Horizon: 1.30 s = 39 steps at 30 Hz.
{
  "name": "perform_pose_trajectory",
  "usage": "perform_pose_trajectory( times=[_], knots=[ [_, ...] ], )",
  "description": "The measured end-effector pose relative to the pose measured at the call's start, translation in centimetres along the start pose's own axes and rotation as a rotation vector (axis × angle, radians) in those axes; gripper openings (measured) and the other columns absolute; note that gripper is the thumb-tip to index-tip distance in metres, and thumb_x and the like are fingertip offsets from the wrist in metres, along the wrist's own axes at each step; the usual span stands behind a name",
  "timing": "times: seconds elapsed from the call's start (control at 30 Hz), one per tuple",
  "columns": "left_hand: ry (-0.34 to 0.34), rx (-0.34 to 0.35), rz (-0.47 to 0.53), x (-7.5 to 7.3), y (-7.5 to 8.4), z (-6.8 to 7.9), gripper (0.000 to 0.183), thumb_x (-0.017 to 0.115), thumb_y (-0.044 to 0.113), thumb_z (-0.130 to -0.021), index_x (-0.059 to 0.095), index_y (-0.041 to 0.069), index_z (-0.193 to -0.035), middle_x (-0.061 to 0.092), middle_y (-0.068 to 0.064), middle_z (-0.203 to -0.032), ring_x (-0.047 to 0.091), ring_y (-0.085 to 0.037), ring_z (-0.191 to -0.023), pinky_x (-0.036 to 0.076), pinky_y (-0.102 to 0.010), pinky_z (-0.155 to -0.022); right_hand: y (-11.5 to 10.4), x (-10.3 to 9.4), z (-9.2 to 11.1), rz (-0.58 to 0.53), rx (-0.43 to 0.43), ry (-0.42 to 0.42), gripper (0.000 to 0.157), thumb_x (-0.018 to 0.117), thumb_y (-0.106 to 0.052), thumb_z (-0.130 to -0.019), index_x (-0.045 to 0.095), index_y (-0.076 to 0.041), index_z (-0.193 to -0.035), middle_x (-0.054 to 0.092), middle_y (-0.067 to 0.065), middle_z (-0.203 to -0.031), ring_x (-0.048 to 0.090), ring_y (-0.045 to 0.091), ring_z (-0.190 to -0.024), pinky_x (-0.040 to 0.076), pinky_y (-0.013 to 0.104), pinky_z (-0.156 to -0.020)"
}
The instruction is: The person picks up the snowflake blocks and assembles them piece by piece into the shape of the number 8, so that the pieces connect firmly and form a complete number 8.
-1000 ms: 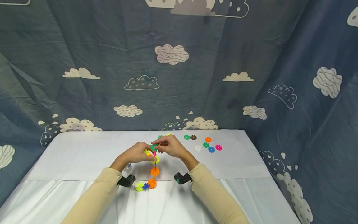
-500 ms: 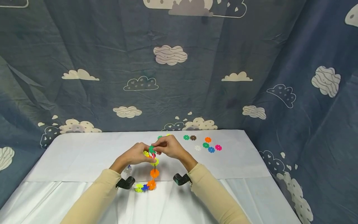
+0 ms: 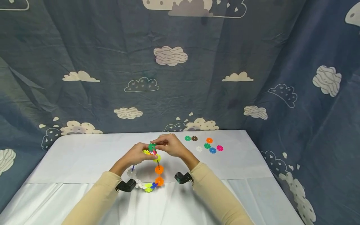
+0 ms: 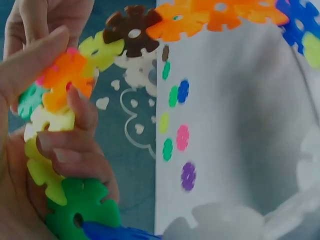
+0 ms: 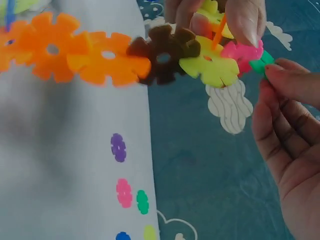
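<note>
- Nearest the person, on the near side of the left hand, the chain of flower discs sags in a curve through a blue disc and a yellow disc; whether the curve touches the table I cannot tell.
- The chain bends into a loop, so it has no single straight long axis. One side runs from the left hand's fingertips toward the person, through a lime disc, a brown disc and orange discs; the other returns under the left hand's palm, past a clear disc.
- The left hand pinches the chain at an orange disc, thumb against curled fingers.
- Just beside it, the right hand pinches a green disc between thumb and fingers. This disc stands roughly upright beyond the left thumb, its face toward the person, against a pink disc; how deep their slots meet is too small to tell.
- The step in hand looks like fitting green to pink. It would go best with the left pinch close behind the pink disc, slots lined up, faces crossed, and a straight push; twisting sideways could spring neighbouring joints, and the hanging loop may tug.
- Beyond the hands, well apart to the right hand's right, lie loose discs, flat.
- Farthest, behind both hands, hangs a cloud-patterned cloth.
</note>
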<state>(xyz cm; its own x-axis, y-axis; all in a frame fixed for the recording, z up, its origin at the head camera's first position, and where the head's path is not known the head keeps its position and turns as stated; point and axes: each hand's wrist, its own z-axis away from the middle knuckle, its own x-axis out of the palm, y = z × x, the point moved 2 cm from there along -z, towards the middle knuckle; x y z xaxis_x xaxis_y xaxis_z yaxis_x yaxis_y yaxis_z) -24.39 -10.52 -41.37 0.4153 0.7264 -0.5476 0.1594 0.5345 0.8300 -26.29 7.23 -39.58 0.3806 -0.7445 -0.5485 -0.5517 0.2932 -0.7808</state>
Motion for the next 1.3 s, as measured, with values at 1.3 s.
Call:
perform_pose_trajectory(
  times=[1.3],
  knots=[
    [0.310,-0.336,0.328,3.6,-6.8,0.0,0.045,0.065,0.030,-0.092,0.057,-0.007,-0.116,0.064,-0.014,-0.101,0.059,-0.017,-0.080,0.050,-0.026,-0.064,7.6,5.0,-2.4,-0.225,0.448,-0.011,0.014,0.066,0.004,-0.087,0.073,0.003,-0.099,0.071,0.010,-0.096,0.065,0.012,-0.073,0.058,0.027,-0.071]
  ],
)
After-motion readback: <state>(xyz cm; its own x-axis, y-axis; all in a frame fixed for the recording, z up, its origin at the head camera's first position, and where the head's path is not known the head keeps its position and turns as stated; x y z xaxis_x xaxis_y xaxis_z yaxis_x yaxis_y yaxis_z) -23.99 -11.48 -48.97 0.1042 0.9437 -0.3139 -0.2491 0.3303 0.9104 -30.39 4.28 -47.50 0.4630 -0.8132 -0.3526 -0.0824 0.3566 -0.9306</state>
